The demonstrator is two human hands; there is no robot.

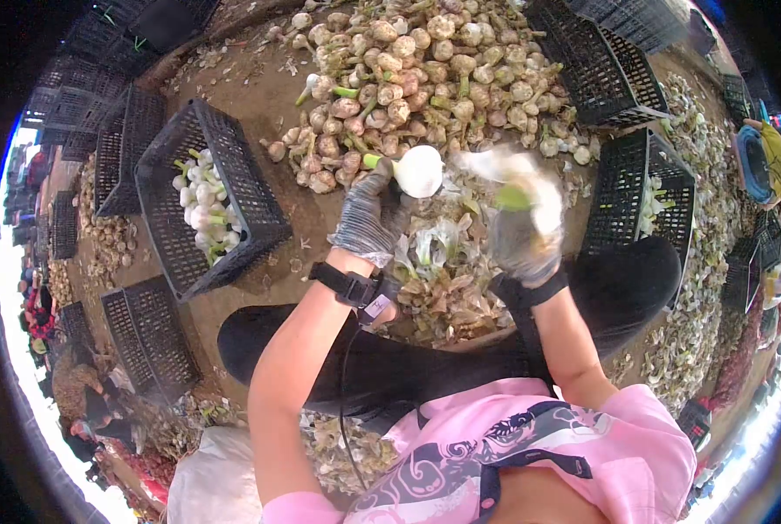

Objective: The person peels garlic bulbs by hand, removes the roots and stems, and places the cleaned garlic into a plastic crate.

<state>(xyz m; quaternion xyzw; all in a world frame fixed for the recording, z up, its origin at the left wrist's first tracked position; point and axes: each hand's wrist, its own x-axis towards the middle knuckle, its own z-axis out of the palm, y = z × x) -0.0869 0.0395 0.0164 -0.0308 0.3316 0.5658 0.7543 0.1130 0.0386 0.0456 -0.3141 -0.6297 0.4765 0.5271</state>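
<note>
My left hand, in a grey-striped glove, is closed around the short green stem of a garlic bulb. The bulb is smooth, white and peeled, and it stands out past my fingertips. To its right my gloved right hand is blurred by motion. Pale strips of garlic skin with a green bit trail from its fingers, which look closed on them. Below and between the hands lies a heap of peeled garlic skins, papery white and brown.
A large pile of unpeeled garlic lies ahead. At left, a black crate holds peeled bulbs; another crate with bulbs stands at right. Nearby are a crate and a white sack. Other people sit at the far left.
</note>
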